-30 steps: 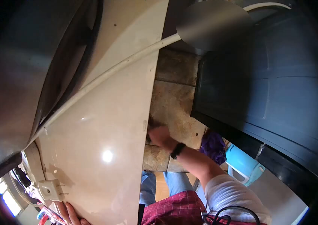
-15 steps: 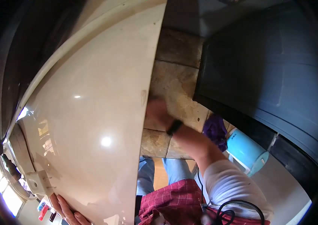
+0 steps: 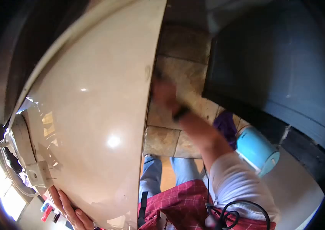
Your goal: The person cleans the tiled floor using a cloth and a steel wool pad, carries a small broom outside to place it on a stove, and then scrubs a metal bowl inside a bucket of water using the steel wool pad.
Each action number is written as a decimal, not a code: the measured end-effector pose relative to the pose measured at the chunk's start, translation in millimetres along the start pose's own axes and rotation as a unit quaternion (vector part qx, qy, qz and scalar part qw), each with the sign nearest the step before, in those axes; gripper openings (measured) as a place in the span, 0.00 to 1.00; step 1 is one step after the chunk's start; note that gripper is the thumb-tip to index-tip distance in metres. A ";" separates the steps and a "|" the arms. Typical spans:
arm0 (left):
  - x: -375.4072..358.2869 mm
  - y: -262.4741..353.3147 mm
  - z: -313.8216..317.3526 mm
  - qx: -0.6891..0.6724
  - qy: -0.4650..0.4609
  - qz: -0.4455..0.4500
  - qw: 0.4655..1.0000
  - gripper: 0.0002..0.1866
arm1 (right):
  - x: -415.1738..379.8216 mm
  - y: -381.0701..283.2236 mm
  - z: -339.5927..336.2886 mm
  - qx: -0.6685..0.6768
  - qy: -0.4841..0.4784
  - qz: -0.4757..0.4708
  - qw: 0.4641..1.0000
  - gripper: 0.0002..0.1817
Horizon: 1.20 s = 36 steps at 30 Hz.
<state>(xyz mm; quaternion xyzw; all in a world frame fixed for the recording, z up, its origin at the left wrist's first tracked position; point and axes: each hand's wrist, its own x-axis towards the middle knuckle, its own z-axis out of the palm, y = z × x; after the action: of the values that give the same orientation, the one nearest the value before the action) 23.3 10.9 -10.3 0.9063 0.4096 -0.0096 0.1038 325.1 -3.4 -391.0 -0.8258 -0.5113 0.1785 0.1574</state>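
Tiled worktop [image 3: 161, 141] between a glossy cream panel [image 3: 97, 111] and a dark appliance [image 3: 273, 73]; light-blue container [image 3: 257, 147], contents hidden; purple cloth [image 3: 225, 128]. Left hand [image 3: 70, 211] against the panel, right hand [image 3: 165, 92] blurred at its edge; cannot tell either grip.

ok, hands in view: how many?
2: left hand at the cream panel's lower left; right hand, blurred, by its right edge. Part of the right may be hidden.

Tiled strip [image 3: 187, 71] open beyond right grip [image 3: 165, 91]; cream panel [image 3: 101, 107], dark casing [image 3: 304, 73] wall sides.
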 end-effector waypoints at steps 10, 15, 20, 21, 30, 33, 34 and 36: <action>-3.4 -3.4 2.8 -0.028 0.015 -0.014 0.999 0.30 | 16.5 53.8 -18.4 -0.084 0.131 0.017 0.988 0.13; 5.0 4.3 -6.9 0.000 -0.029 0.045 0.999 0.28 | 60.8 66.9 -38.8 -0.032 0.108 0.197 0.974 0.20; 7.4 0.9 -11.1 0.010 -0.020 0.047 0.999 0.28 | -98.9 27.8 -12.9 -0.014 -0.010 0.344 0.939 0.32; 9.7 1.4 -10.8 0.039 -0.025 0.056 0.997 0.28 | -100.3 29.7 -12.4 -0.022 -0.014 0.355 0.935 0.32; 4.9 -4.0 -4.1 0.026 0.000 0.050 0.998 0.28 | 113.8 83.8 -91.1 -0.065 0.123 0.293 0.946 0.21; 7.1 3.2 -8.1 0.002 -0.015 0.047 0.999 0.27 | 86.0 104.6 -55.2 -0.190 0.136 0.267 0.935 0.18; 10.1 6.4 -6.5 0.008 -0.011 0.042 0.999 0.27 | 68.3 92.6 -58.4 -0.101 0.140 0.312 0.934 0.19; 13.5 6.8 -9.6 -0.003 -0.009 0.058 0.998 0.27 | -14.9 60.8 -41.6 -0.009 0.109 0.396 0.912 0.20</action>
<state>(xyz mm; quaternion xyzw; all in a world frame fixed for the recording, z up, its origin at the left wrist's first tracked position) 36.7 18.5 -1.0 0.9282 0.3549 -0.0106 0.1109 385.9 -46.1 -379.1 -0.9762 -0.1240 0.1303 0.1212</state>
